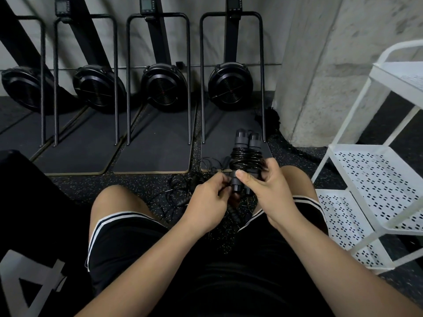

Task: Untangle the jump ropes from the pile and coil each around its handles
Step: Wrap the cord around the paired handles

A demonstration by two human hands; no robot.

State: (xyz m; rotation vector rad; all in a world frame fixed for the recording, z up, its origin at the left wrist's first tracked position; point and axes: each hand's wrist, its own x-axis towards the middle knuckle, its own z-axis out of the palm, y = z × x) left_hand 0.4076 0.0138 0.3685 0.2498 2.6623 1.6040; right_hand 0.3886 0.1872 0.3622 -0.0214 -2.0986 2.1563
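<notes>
I'm watching the right hand (263,186) grasping the coiled jump rope (245,161). The thumb is lying across the lower part of the two black handles and the fingers are curling round behind the wraps of cord. The paired handle tops (246,143) are sticking up past the fingertips, side by side and touching, pointing away from the person.

The left hand (206,202) is sitting just beside the right. Its fingers are clenching in against the bottom end of the same bundle and pinching there. Whether they're pinching the thin cord or the handle tip, I can't tell from here.

The rest of the pile (180,193) is lying on the speckled floor (128,186) below and a little to the left of the left hand, between the knees. It's loose black cord with more handles poking out.

A white perforated shelf cart (377,170) is standing well off to the right of the right hand. A row of black fan machines (230,85) is lining the wall far beyond both hands.
</notes>
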